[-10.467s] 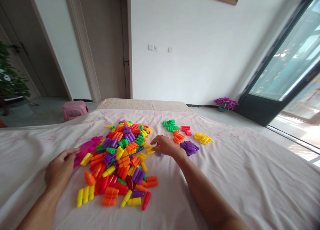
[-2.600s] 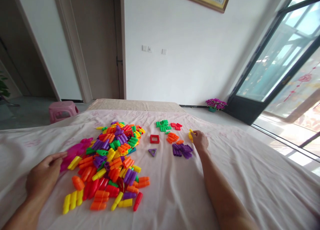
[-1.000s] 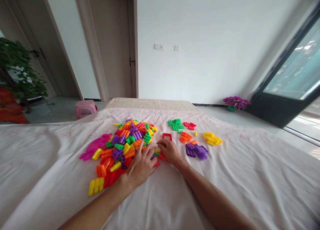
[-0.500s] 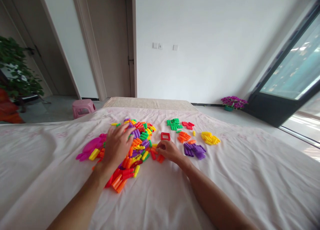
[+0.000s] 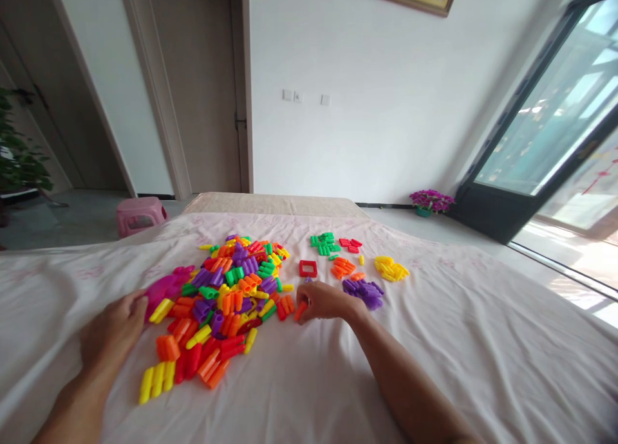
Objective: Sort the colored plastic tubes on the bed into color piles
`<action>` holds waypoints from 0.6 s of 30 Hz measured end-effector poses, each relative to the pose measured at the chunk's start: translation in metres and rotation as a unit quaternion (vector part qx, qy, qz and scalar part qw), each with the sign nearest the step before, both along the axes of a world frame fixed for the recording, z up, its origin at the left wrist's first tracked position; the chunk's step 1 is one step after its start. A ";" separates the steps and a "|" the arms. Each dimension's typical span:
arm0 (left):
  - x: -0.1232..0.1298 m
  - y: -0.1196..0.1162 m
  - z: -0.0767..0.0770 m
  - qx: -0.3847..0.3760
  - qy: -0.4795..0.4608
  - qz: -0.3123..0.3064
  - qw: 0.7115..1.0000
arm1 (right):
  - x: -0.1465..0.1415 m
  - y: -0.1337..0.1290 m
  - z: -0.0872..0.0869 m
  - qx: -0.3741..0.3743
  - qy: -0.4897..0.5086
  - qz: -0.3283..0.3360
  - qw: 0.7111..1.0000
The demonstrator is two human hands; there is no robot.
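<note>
My right hand [image 5: 321, 300] is closed in a pinch on an orange toy block [image 5: 300, 312], low over the cloth at the right side of a mixed heap of plastic blocks [image 5: 248, 265]. The blocks are ribbed tubes in red, orange, yellow, green and purple. My left hand [image 5: 113, 328] is at the left of the heap, its thumb and fingers closed at the edge of a bright magenta bag-like thing [image 5: 167, 291]. A red square frame [image 5: 308, 268] lies just beyond my right hand. Three yellow joined tubes [image 5: 157, 381] lie at the near left.
Sorted by colour at the right are green [image 5: 325, 242], red [image 5: 350, 244], orange [image 5: 342, 267], yellow [image 5: 391, 268] and purple blocks [image 5: 363, 293]. A wrinkled pale cloth [image 5: 458, 354] covers the table. A pink stool [image 5: 141, 213] stands beyond its left side.
My left hand has moved off the heap, left to the magenta thing, uncovering blocks. Right hand stays low beside the heap, now with the orange block. The view has shifted right and up.
</note>
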State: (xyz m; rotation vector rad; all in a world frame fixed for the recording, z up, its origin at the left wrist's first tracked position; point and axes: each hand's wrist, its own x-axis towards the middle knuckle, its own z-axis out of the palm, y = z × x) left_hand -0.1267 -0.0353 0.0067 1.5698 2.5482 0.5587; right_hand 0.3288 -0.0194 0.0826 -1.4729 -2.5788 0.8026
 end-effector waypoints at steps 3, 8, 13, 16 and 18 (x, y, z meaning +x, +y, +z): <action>-0.001 0.002 -0.003 0.007 0.007 -0.014 1.000 | 0.018 0.010 0.006 0.000 0.089 -0.078 0.993; 0.001 0.002 0.000 -0.003 -0.004 -0.012 1.000 | 0.068 0.028 0.011 0.164 0.120 -0.264 0.943; 0.000 0.002 -0.002 -0.001 -0.004 -0.012 1.000 | 0.113 0.037 0.005 0.176 0.080 -0.331 0.924; -0.003 0.004 -0.007 0.007 0.002 -0.016 1.000 | 0.127 0.039 0.001 0.180 0.065 -0.376 0.907; -0.005 0.004 -0.008 0.009 0.004 -0.018 1.000 | 0.133 0.038 0.000 0.184 0.044 -0.400 0.897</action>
